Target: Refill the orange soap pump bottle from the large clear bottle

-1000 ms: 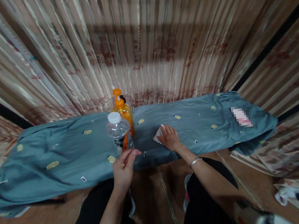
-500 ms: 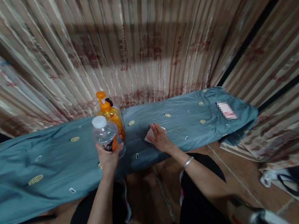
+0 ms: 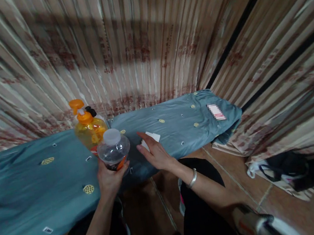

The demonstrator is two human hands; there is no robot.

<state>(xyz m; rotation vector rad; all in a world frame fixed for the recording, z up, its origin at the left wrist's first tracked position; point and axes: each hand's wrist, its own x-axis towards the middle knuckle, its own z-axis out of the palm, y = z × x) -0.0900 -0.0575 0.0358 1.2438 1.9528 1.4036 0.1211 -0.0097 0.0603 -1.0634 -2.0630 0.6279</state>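
One clear bottle point(image 3: 114, 149), in left hand point(image 3: 110, 179), between thumb and fingers

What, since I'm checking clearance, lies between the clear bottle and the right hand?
In the head view, only a narrow strip of teal cloth shows between the clear bottle and the right hand.

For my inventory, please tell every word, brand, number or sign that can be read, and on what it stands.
No text can be read.
Clear bottle: label too blurred.
Orange pump bottle: nothing legible.
Curtain: printed marks too blurred.
Patterned cloth: white patches too small.
Pixelated patch: unreadable.
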